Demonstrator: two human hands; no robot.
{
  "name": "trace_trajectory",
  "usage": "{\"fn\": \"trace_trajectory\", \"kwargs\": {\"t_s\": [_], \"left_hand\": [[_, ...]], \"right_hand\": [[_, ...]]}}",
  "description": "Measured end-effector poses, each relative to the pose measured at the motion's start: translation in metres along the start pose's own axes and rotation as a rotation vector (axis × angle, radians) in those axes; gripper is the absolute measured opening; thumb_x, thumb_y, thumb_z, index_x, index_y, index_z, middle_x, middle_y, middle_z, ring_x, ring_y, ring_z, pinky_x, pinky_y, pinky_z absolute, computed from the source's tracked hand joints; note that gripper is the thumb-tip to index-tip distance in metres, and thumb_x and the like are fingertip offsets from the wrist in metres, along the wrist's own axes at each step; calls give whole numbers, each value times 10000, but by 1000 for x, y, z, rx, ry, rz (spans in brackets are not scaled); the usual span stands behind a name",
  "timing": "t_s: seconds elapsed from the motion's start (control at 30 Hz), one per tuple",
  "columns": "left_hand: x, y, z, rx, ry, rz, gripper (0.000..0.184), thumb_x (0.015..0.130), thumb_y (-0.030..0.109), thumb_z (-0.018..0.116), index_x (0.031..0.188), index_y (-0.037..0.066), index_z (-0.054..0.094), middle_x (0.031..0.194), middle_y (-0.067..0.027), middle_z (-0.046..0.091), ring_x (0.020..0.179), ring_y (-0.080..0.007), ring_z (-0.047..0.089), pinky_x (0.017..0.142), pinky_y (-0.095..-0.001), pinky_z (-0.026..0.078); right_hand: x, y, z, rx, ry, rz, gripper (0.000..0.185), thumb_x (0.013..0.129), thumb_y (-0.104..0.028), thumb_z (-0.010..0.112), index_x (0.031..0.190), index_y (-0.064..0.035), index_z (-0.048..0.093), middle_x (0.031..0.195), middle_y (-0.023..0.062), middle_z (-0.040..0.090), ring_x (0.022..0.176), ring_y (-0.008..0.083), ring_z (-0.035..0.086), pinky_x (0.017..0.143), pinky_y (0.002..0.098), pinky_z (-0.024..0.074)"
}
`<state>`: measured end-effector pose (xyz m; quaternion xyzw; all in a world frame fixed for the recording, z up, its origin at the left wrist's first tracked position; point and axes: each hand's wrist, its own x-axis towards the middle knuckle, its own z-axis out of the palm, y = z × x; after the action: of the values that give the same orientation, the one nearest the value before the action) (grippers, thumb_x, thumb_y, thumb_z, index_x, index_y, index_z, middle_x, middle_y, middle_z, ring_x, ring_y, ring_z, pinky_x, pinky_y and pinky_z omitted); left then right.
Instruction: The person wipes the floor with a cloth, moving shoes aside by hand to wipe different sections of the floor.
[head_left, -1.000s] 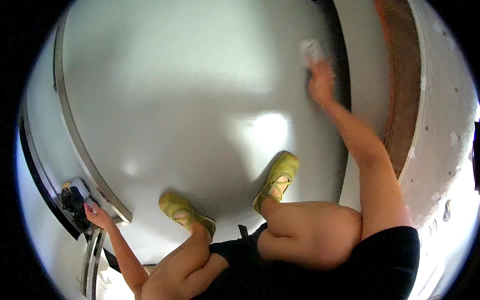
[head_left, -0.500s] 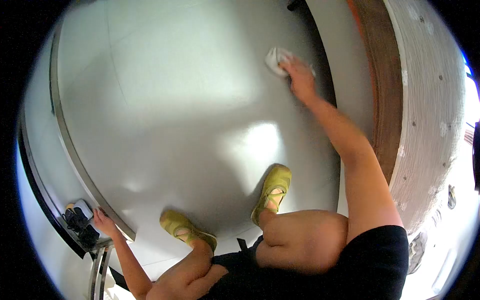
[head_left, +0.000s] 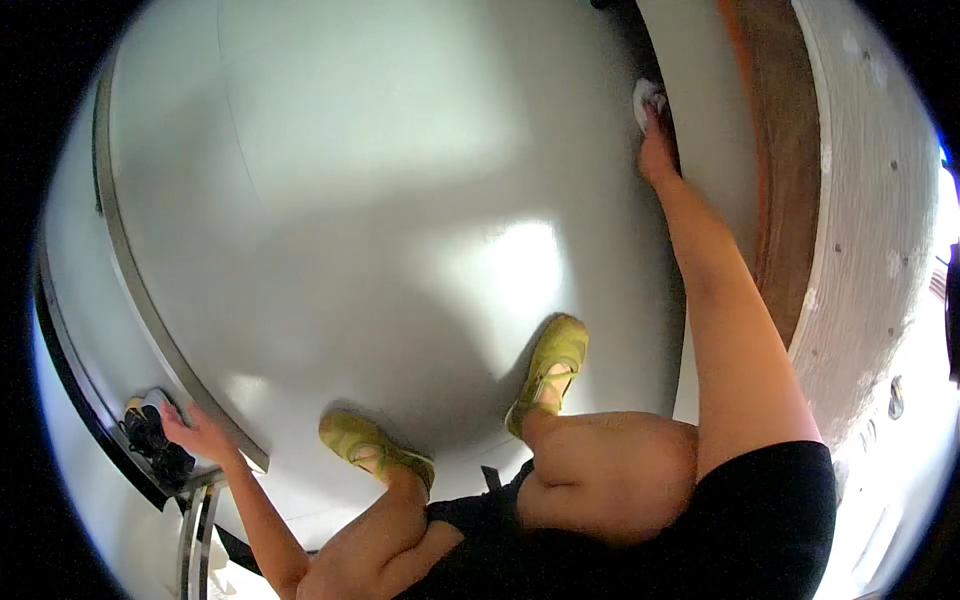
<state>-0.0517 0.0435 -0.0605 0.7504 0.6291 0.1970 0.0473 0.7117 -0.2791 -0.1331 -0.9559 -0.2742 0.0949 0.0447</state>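
Outward from the open floor point(head_left: 350, 260), my right hand point(head_left: 657, 158) has carried the white cloth point(head_left: 648, 100) over to the dark strip point(head_left: 679, 285) beside the pale panel point(head_left: 712, 170), so the wiping looks to be at the floor's edge now. That hand is closed on the cloth, thumb side showing; the other fingers are hidden, so I can't tell how tightly they press or how much cloth is bunched beneath. My left hand point(head_left: 203, 434) has spread its fingers since half a second ago; it grips nothing that I can see, and lies by the metal rail point(head_left: 140, 290) and the black shoes point(head_left: 158, 440). Whether its fingertips touch either is unclear. Both rail and panel run out of view.
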Motion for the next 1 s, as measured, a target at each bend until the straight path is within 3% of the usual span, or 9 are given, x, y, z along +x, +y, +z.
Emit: {"fn": "trace_trajectory", "kwargs": {"t_s": [0.3,0.37,0.47,0.5,0.73,0.77,0.9,0.97,1.0], "left_hand": [[52,156,56,-448,-110,388,471,784,-19,584,1242,2,477,1250,-139,470,1199,-279,440,1043,-393,327],[45,177,75,-509,-172,465,457,785,-24,569,1233,18,489,1248,-134,473,1203,-279,437,1041,-390,325],[33,223,78,-630,-302,563,444,786,-21,568,1221,39,504,1247,-132,484,1212,-281,427,1038,-393,325],[29,233,74,-626,-308,614,444,788,-19,568,1223,44,505,1259,-130,478,1219,-278,421,1041,-392,321],[20,211,31,-429,-326,634,447,808,-21,555,1245,54,499,1309,-134,441,1201,-264,453,1025,-370,357],[20,203,21,-405,-339,642,448,811,-23,552,1249,53,497,1310,-135,438,1190,-262,466,1020,-365,367],[0,187,-17,-323,-317,484,446,826,-26,545,1261,45,480,1307,-129,441,1149,-238,505,1007,-351,389],[-21,187,-33,-342,-299,375,449,829,-35,539,1267,35,469,1292,-118,455,1138,-222,513,1008,-346,388],[-35,189,-38,-387,-291,332,450,828,-43,535,1267,30,465,1278,-113,464,1131,-217,515,1006,-343,390]], "right_hand": [[-181,-54,-21,-385,-395,65,818,788,27,520,1495,-124,136,1479,215,280,1359,339,299,1100,492,230],[-226,-66,8,-374,-327,-277,813,794,23,514,1492,-174,147,1494,198,266,1153,362,497,1007,449,401],[-295,-148,9,-498,-551,-555,847,750,51,514,1483,-224,190,1536,133,164,1217,352,408,922,392,483],[-319,-171,-4,-177,-625,-464,788,764,29,531,1444,-293,295,1526,107,218,1142,345,461,886,364,506],[-341,-179,59,173,-190,-1180,377,809,-159,569,1178,-224,609,1410,61,411,1040,249,512,781,391,459],[-325,-177,47,62,-397,-1129,356,795,-158,590,1140,-240,625,1403,49,422,1020,245,520,775,390,465],[-234,-118,42,37,71,-852,445,816,-90,588,1241,-222,585,1429,45,422,1104,263,491,972,430,401],[-186,-92,27,-284,-50,-275,411,854,-74,554,1249,-186,575,1375,82,460,1183,330,452,1041,464,356],[-176,-64,13,-113,134,-283,399,867,-106,549,1262,-164,560,1337,115,481,1209,338,439,1036,472,352]]}}
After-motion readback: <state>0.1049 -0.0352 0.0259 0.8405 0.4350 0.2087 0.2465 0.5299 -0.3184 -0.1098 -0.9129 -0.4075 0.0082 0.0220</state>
